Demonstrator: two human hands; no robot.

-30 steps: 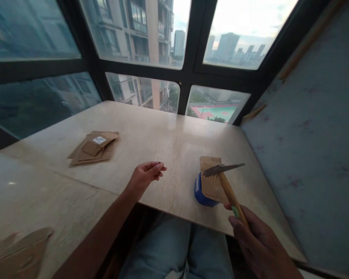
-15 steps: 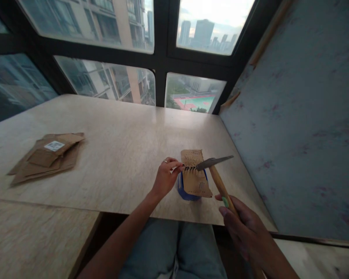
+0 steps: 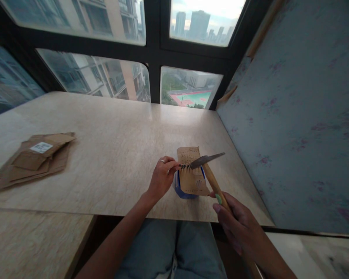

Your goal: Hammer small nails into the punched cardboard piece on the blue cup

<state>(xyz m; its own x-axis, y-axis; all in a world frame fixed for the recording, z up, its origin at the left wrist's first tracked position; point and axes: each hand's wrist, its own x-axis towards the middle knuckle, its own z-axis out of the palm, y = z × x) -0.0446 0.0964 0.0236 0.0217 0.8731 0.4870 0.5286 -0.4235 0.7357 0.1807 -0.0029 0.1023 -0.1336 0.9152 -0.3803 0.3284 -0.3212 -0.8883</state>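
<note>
My right hand (image 3: 235, 219) is wrapped round the wooden handle of a hammer (image 3: 213, 180). Its grey metal head lies just over a row of short dark nails (image 3: 186, 167) in a piece of brown cardboard (image 3: 192, 185). At the left end of that row, my left hand (image 3: 161, 176) pinches a small nail between thumb and fingertips; the fingers partly hide it. The cardboard rests on top of a blue box or tub (image 3: 180, 190) and is marked with small holes. I cannot tell whether the hammer head touches a nail.
Several brown cardboard envelopes or flat packets (image 3: 35, 155), one with a white label, lie on the left of the pale tabletop (image 3: 110, 155). A dark-framed window (image 3: 154, 58) stands behind it. On the right rises a flower-patterned wall (image 3: 293, 135).
The whole view has shifted slightly, so things sit further left. The hammer head stays near the nails, and both hands keep their grips.
</note>
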